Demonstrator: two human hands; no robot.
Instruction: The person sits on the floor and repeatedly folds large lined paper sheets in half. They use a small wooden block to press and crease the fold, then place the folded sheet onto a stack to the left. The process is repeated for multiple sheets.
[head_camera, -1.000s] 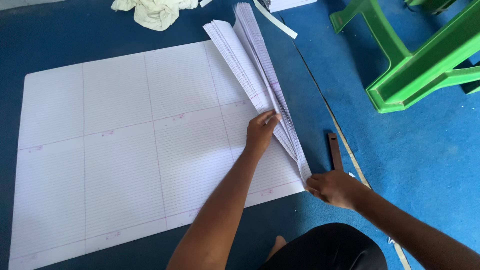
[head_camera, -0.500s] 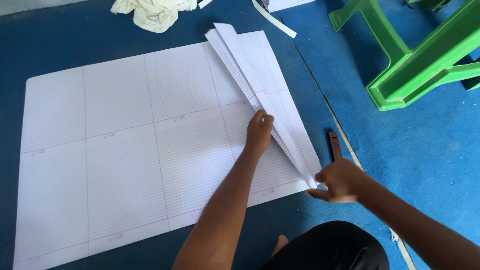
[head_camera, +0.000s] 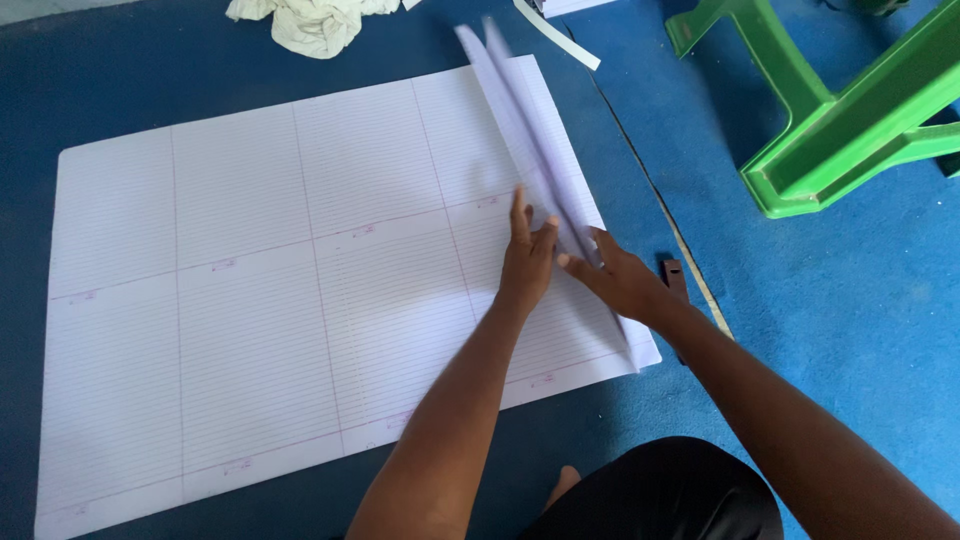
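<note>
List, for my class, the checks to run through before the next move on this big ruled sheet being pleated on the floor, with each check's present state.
1. Left hand flat on the ruled sheet beside the folds: ok.
2. Right hand pressing the folded strip: ok.
3. Far end of the strip lying flat: not ok, it stands up.
4. Creases even and parallel: cannot tell.
5. Small dark tool clear of the paper: ok.
6. Green stool and cloth off the sheet: ok.
</note>
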